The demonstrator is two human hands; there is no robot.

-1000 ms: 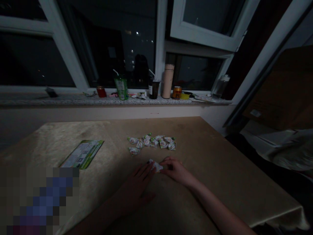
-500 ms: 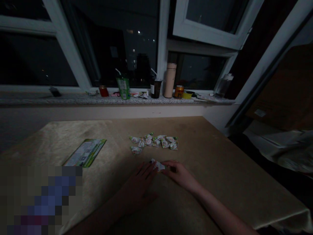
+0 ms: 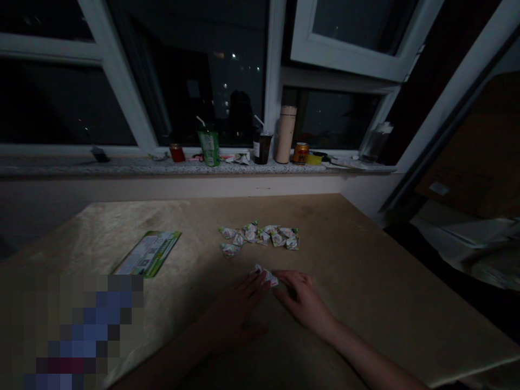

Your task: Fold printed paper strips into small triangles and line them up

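Note:
A small folded white wrapper (image 3: 268, 277) with faint print lies on the table between my hands. My left hand (image 3: 238, 303) is spread flat, its fingertips resting over the wrapper's left part and hiding some of it. At the wrapper's right edge is my right hand (image 3: 303, 295), its fingers bent and its thumb apart from them, with nothing visible between. Whether its fingertips touch the wrapper is too dark to tell. Just beyond both hands sits a loose cluster of several similar white-and-green folded wrappers (image 3: 251, 233).
A flat green-and-white packet (image 3: 152, 253) lies to the left on the brown-covered table (image 3: 345, 244). Along the windowsill (image 3: 227, 169) stand a green cup (image 3: 209, 146), a dark cup with a straw (image 3: 262, 149), a pink flask (image 3: 286, 135) and jars. The lower left is blurred out.
My right hand has drawn slightly back from the wrapper, with its thumb and fingers farther apart. The left hand stays flat on it. The view has shifted a little.

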